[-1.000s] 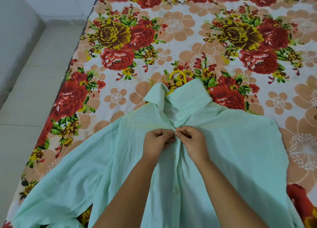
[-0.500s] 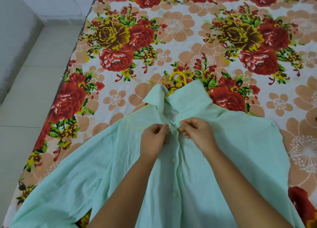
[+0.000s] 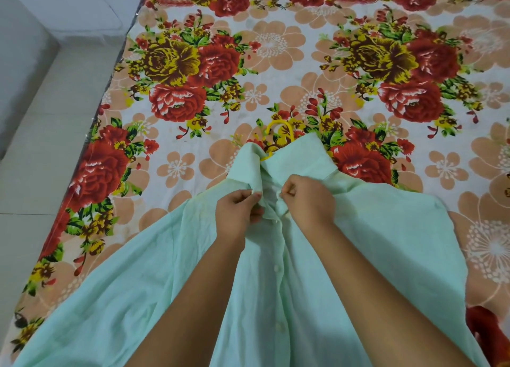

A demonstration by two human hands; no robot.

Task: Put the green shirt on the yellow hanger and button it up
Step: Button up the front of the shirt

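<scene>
A pale green shirt (image 3: 372, 250) lies spread front-up on the bed, collar pointing away from me. The yellow hanger (image 3: 280, 127) is inside it; only its hook shows above the collar. My left hand (image 3: 237, 212) pinches the left front edge just below the collar. My right hand (image 3: 306, 198) pinches the right front edge at the same height, a small gap of open shirt between the two. Below my hands the front placket is closed, with white buttons (image 3: 276, 268) running down the middle.
The bed is covered by a flowered sheet (image 3: 276, 63) in red, yellow and peach. Its left edge (image 3: 110, 90) drops to a pale tiled floor (image 3: 41, 159). A grey wall rises at far left.
Both hands have slid up the placket from a lower button to just below the collar and have drawn slightly apart. The shirt and hanger lie where they were.
</scene>
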